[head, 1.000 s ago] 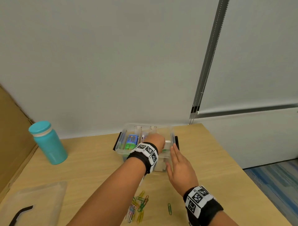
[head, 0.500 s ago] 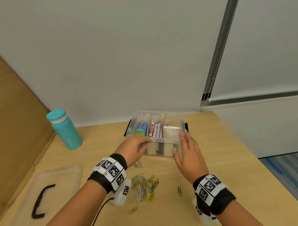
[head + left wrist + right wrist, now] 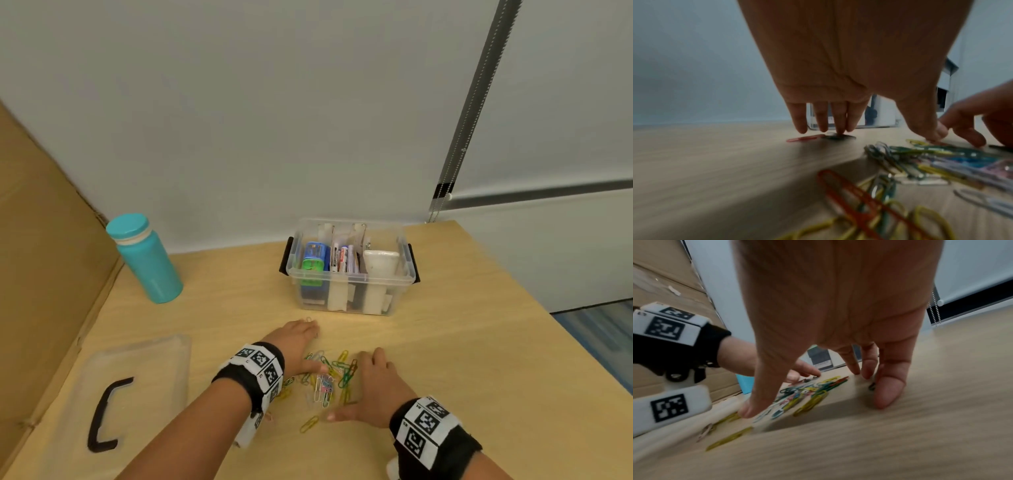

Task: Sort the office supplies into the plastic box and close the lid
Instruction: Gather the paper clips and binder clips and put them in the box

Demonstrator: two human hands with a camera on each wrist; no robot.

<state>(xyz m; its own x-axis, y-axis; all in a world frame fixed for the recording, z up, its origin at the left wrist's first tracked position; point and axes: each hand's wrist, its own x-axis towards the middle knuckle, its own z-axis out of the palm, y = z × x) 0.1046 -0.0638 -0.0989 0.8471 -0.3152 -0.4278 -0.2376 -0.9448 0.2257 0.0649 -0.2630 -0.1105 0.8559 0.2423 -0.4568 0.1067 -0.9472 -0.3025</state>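
A clear plastic box [image 3: 349, 275] with black side latches stands open near the wall, holding a blue and green item, markers and white pieces. A heap of coloured paper clips [image 3: 329, 377] lies on the wooden table in front of it. My left hand [image 3: 298, 346] rests on the table to the left of the heap, straight fingertips [image 3: 838, 128] touching a red clip [image 3: 803, 138]. To the right of the heap my right hand [image 3: 373, 387] is spread, fingertips [image 3: 885, 395] down on the table. The box's clear lid [image 3: 113, 394] with a black handle lies at the left.
A teal bottle [image 3: 145, 258] stands at the back left. A cardboard sheet [image 3: 37, 274] leans along the left side. The table's right edge [image 3: 534, 308] drops to the floor. Bare wood shows to the right of the box.
Both hands have left the box and come down toward me onto the table, either side of the paper clip heap. The head view has tilted and shifted.
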